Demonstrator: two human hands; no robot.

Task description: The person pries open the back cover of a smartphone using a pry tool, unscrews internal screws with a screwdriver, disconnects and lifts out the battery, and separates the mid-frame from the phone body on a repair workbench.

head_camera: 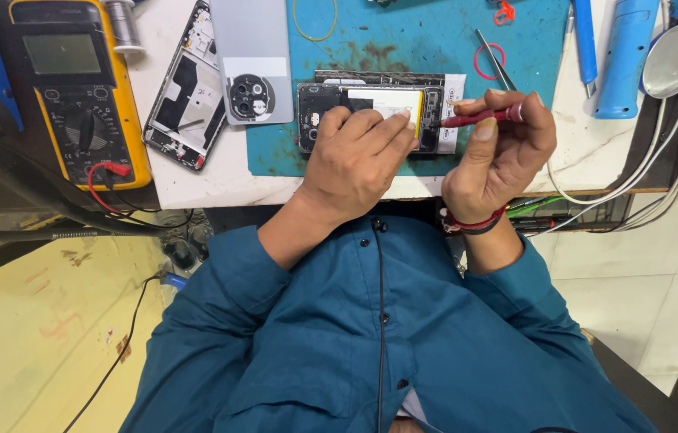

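A yellow multimeter [82, 88] lies at far left, then a stripped phone frame [186, 92] and a grey back cover [250, 60] beside it. On the teal mat [427, 36] lies the opened phone [371, 108] — the left hand [355, 160] presses flat on it, covering its near edge. The right hand [499, 148] pinches a red screwdriver [479, 118], tip at the phone's right end. Tweezers [495, 60] lie beyond; a blue tool [623, 56] and cables [659, 160] crowd the right.

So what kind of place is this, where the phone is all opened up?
Probably a phone repair bench. An opened phone lies on a teal work mat, a yellow multimeter sits beside it, and the right hand holds a red screwdriver to it.
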